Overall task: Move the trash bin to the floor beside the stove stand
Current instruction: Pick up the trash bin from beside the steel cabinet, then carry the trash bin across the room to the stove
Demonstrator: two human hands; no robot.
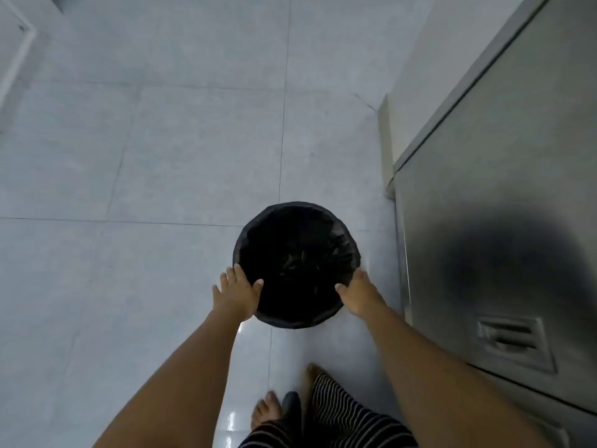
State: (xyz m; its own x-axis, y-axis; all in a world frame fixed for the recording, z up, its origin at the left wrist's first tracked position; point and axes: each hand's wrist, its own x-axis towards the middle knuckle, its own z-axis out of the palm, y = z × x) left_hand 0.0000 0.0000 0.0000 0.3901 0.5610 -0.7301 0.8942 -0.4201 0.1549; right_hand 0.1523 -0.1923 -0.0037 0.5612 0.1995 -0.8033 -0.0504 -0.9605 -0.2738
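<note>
A round trash bin (295,253) lined with a black bag is seen from straight above, over the grey tiled floor, just left of the stainless steel stove stand (504,205). My left hand (237,294) grips the bin's near-left rim with the thumb over the edge. My right hand (361,292) grips the near-right rim the same way. I cannot tell whether the bin touches the floor. Dark scraps lie at the bottom of the bag.
The steel stand's side fills the right, with a recessed handle (513,342) low on it. A pale wall corner (386,147) stands behind it. My bare feet (268,412) and striped trousers are at the bottom. Grey floor tiles (145,150) stretch left and ahead.
</note>
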